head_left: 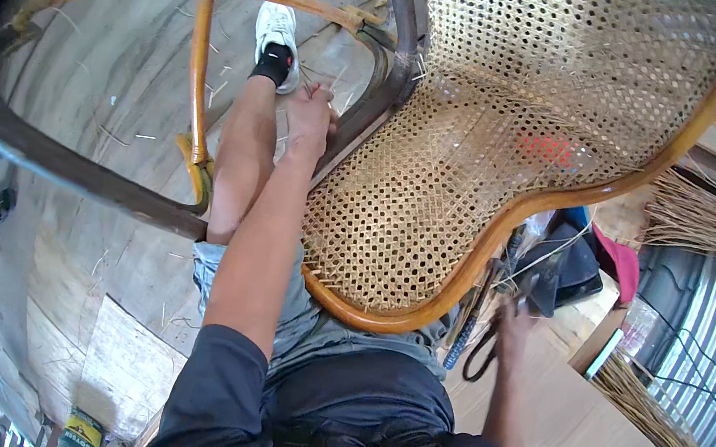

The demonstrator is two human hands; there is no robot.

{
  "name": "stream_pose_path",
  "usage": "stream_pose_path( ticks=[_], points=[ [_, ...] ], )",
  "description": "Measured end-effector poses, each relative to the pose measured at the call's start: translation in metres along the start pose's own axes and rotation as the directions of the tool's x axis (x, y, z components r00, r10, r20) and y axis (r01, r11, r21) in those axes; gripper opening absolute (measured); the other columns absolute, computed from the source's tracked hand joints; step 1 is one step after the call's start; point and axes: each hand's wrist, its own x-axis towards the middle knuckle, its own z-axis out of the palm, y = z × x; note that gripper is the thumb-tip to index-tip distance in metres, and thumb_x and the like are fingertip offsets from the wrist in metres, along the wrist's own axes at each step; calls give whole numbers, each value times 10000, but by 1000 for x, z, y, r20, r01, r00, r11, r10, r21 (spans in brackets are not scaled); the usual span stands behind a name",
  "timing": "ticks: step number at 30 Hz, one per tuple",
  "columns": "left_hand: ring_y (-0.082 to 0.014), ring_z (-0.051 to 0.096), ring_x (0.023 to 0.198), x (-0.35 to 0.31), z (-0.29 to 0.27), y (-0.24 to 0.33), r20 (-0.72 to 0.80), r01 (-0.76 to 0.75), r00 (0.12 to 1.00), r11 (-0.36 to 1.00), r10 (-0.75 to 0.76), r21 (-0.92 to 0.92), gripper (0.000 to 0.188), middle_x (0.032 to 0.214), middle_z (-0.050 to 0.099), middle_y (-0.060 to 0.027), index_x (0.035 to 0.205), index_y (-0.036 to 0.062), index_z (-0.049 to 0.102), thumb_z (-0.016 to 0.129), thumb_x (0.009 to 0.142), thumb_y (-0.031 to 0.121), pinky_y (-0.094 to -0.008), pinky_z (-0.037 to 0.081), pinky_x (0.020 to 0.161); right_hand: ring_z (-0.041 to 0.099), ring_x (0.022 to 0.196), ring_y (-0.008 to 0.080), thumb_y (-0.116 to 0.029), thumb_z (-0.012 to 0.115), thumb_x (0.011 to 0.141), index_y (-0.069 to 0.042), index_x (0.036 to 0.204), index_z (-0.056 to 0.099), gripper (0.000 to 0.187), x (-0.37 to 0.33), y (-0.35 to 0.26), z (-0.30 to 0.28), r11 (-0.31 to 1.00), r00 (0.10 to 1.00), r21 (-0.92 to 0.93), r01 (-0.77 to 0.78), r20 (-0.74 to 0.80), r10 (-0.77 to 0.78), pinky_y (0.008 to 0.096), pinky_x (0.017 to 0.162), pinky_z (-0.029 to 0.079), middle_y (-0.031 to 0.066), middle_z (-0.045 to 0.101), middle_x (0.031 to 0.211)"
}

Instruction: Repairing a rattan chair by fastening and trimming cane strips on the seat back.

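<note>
A rattan chair with a woven cane seat and back (pixel 395 219) rests across my lap, edged by a golden-brown bent pole. Beside its dark curved frame piece (pixel 374 103) is my left hand (pixel 308 119), closed in a pinch; whatever its fingers hold is too small to make out. My right hand (pixel 514 325) is off to the right of the seat, smeared by motion, so its fingers cannot be read. Close to it are a black pouch (pixel 562 267) and a dark looped cord or strap (pixel 478 359).
Bent rattan poles (pixel 200 67) and a dark rail (pixel 84 174) cross the left. Bundles of thin cane strips (pixel 703 215) lie at the right near a corrugated metal sheet (pixel 701 332). Cane scraps litter the floor. A dark green and yellow can (pixel 81 436) stands lower left.
</note>
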Motion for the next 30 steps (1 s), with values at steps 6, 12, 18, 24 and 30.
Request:
stream_pose_path(
  ticks=[6, 12, 18, 24, 30],
  points=[
    [-98, 374, 393, -24, -9, 2, 12, 36, 999, 978, -40, 206, 394, 776, 530, -43, 1175, 86, 516, 383, 937, 370, -252, 306, 327, 588, 829, 333, -330, 501, 883, 35, 1044, 526, 399, -30, 100, 75, 992, 992, -116, 49, 118, -36, 389, 726, 443, 216, 594, 845],
    [-111, 366, 415, -34, -20, 0, 82, 139, 984, 968, -159, 209, 369, 626, 506, -36, 1054, 73, 585, 405, 859, 330, -269, 293, 381, 537, 962, 433, -262, 538, 847, -11, 1216, 431, 459, -25, 143, 106, 954, 982, -236, 186, 69, -174, 462, 816, 436, 285, 549, 1055],
    [-100, 434, 446, -47, -18, -8, 164, -117, 985, 927, 61, 356, 266, 637, 510, -11, 972, 46, 607, 453, 868, 236, -247, 348, 418, 524, 964, 436, -260, 583, 814, -7, 1220, 404, 511, -34, 142, 106, 911, 986, -379, 161, 105, -130, 475, 827, 433, 272, 540, 1038],
    [-89, 490, 482, -52, -10, 1, 218, -91, 976, 904, -2, 418, 233, 686, 544, -18, 985, 37, 579, 463, 894, 218, -243, 375, 428, 574, 877, 304, -164, 583, 840, 19, 1018, 579, 255, 0, 62, 28, 814, 767, -147, 563, -273, -580, 356, 792, 449, 188, 579, 971],
    [-106, 511, 491, -40, -3, -5, 185, -64, 983, 955, 10, 289, 228, 696, 571, -44, 1007, 24, 583, 476, 889, 188, -249, 405, 454, 590, 883, 305, -88, 550, 860, -19, 1002, 612, 169, 57, -132, 21, 606, 608, -204, 769, -57, -792, 341, 782, 463, 161, 608, 930]
  ],
)
